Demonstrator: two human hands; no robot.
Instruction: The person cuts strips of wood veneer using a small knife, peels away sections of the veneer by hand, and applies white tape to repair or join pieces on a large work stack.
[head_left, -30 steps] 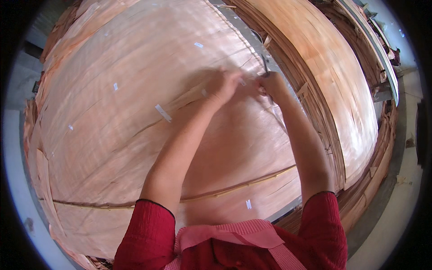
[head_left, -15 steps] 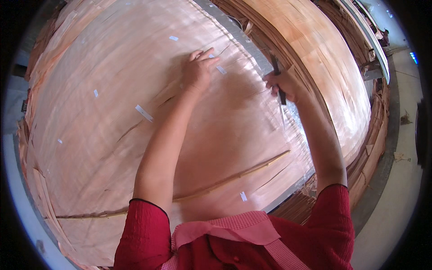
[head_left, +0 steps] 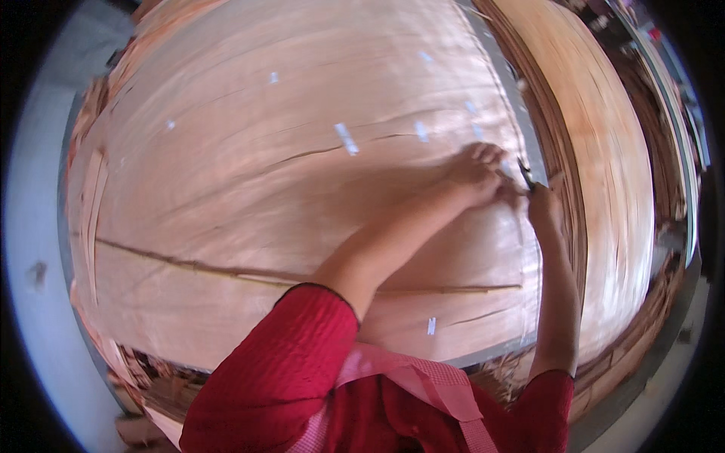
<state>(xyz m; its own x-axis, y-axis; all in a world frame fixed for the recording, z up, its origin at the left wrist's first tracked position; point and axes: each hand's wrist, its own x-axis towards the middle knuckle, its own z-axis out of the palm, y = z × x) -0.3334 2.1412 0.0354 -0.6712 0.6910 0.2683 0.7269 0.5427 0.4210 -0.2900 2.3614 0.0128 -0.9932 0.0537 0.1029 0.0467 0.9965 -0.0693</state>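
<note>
Head view: large veneer sheet (head_left: 264,189) lay flat, several pale tape patches (head_left: 347,138) already stuck over its splits; one long crack (head_left: 226,272) nearer the person looked untaped. Left hand (head_left: 476,172) pressed fingers-down at the sheet's right edge. Right hand (head_left: 542,208), just beside it, was closed around a small dark tool (head_left: 525,175).

Warm, fairly bright light washes the veneer sheet (head_left: 287,189), with soft glare toward the top. Motion blur smears everything. Fisheye bending curves the edges into a black rim.
</note>
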